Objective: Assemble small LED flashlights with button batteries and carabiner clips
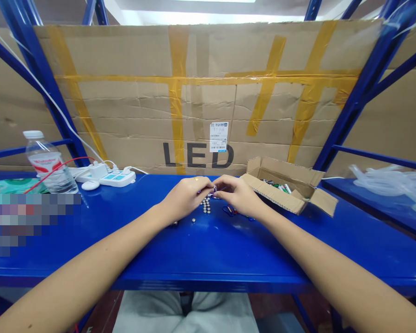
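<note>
My left hand (185,196) and my right hand (238,193) meet fingertip to fingertip above the blue table (208,256). Both are closed in a pinch around a small dark and silvery thing (214,189), too small and too covered by fingers to name. Just below them, several small round metal pieces (206,206) stand in short rows. One lone metal piece (193,220) lies nearer to me, and a darker bit (175,223) rests under my left wrist. Beside my right palm are small looped blue and red items (229,211), partly hidden by that hand.
Behind my right hand stands an open cardboard box (275,196) with small shiny and green cylinders inside. At the left are a water bottle (50,162), a white power strip (116,177) with plugs, and a green packet (15,186). Clear tubing (391,185) lies far right.
</note>
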`<state>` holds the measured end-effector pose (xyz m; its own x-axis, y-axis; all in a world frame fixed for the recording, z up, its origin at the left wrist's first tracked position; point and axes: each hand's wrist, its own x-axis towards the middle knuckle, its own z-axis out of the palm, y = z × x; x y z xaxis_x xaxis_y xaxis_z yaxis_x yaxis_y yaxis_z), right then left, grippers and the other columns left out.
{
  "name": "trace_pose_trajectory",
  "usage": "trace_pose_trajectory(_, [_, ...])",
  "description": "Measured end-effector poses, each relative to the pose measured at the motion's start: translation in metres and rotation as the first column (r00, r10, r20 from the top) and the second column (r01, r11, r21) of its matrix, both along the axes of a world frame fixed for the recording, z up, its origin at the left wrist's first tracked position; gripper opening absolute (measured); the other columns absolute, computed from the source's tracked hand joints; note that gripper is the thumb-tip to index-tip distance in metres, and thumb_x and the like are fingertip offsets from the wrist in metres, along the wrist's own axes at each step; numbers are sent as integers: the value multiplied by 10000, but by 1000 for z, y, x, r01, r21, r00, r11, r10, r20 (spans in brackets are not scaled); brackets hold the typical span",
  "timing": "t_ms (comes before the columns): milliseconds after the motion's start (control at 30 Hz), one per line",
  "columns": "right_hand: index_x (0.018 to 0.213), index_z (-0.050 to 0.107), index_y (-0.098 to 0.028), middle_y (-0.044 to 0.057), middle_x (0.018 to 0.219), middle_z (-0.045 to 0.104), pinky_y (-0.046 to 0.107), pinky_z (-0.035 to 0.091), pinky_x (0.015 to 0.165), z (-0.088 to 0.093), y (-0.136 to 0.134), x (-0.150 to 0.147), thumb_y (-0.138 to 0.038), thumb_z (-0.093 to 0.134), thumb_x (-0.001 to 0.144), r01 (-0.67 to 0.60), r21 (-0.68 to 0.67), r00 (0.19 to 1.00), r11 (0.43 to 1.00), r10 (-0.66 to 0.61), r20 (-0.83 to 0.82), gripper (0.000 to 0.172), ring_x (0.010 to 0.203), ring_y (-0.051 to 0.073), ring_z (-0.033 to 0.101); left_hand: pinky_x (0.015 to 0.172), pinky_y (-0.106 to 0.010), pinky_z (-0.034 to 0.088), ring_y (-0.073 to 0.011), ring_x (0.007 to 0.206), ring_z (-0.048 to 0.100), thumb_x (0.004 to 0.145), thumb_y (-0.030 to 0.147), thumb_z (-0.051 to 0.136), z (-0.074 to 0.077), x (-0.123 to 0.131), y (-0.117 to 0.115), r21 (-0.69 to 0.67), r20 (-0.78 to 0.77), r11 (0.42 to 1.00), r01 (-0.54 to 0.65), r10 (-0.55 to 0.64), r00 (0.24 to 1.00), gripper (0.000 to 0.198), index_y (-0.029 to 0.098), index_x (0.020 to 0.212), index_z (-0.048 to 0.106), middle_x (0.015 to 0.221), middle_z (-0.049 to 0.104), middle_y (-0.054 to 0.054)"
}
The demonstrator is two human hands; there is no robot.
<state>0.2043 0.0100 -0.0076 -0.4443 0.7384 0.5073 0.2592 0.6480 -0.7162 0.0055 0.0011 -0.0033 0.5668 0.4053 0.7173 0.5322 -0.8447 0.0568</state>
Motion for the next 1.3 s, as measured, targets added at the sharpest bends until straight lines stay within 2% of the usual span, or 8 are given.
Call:
trace_pose_trajectory(167, [876, 699, -193, 27, 871, 689, 343, 503, 807, 1, -1, 0, -162, 654, 769, 0, 12, 1000, 1000, 0, -13, 121, 828, 172, 633, 709, -243, 500, -135, 774, 664, 930, 181, 542, 0, 0, 0, 11, 9, 1000, 8, -8, 1000, 105, 162, 913, 644, 845, 715, -31])
trace_pose_trajectory(333, [838, 685, -194, 33, 874, 681, 348, 504, 807, 1, -1, 0, -195, 661, 775, 8, 35, 1000, 999, -8, -5, 67, 836, 177, 625, 732, -273, 489, -154, 812, 652, 952, 205, 489, 0, 0, -3, -4, -93, 1000, -8, 8, 996, 155, 172, 939, 640, 884, 707, -53])
trace_pose_trajectory(533, [819, 654, -199, 24, 865, 669, 362, 506, 825, 1, 1, 0, -216, 673, 755, 14, 9, 998, 1000, -14, -64, 69, 838, 176, 618, 615, -254, 436, -143, 690, 613, 897, 261, 537, 8, 0, -8, -131, -94, 977, -166, 154, 984, 144, 165, 1000, 569, 818, 678, -26])
trace_pose_trajectory(600, [832, 626, -198, 20, 836, 663, 364, 516, 800, 3, 4, 2, -241, 691, 742, 13, -78, 991, 997, -24, -133, 119, 803, 171, 618, 640, -266, 427, -153, 700, 609, 884, 244, 511, 16, -6, -10, -146, -223, 968, -202, 167, 960, 126, 169, 931, 602, 793, 676, -29])
trace_pose_trajectory(700, [854, 596, -198, 28, 825, 663, 358, 530, 756, 5, 10, 8, -277, 711, 737, -1, -218, 976, 976, -47, -215, 182, 771, 169, 627, 664, -269, 418, -160, 727, 622, 858, 228, 509, 28, -17, -12, -259, -477, 948, -187, 43, 878, 165, 188, 841, 668, 801, 696, -30])
trace_pose_trajectory(900, [835, 609, -190, 18, 760, 649, 324, 502, 651, -4, 18, 12, -249, 706, 723, 33, -212, 999, 977, -35, -5, 160, 679, 153, 595, 621, -249, 407, -154, 679, 622, 797, 231, 617, 22, -27, -10, -490, -592, 837, -244, -114, 798, 133, 222, 860, 733, 795, 716, -16])
trace_pose_trajectory(1067, [867, 619, -177, 7, 759, 643, 296, 479, 637, -10, 16, 8, -264, 695, 732, 16, -193, 997, 981, -1, 81, 177, 689, 146, 588, 637, -253, 413, -170, 697, 617, 766, 142, 616, 14, -20, -8, -484, -605, 837, -254, -110, 789, 112, 198, 776, 712, 731, 686, -20])
trace_pose_trajectory(1300, [835, 642, -180, 6, 759, 649, 283, 461, 630, -4, 4, 2, -230, 678, 734, 20, -146, 991, 989, 0, 135, 119, 693, 147, 577, 557, -257, 383, -162, 624, 561, 723, 116, 551, 21, -13, -17, -469, -653, 816, -338, -63, 754, 137, 196, 766, 653, 730, 658, -15])
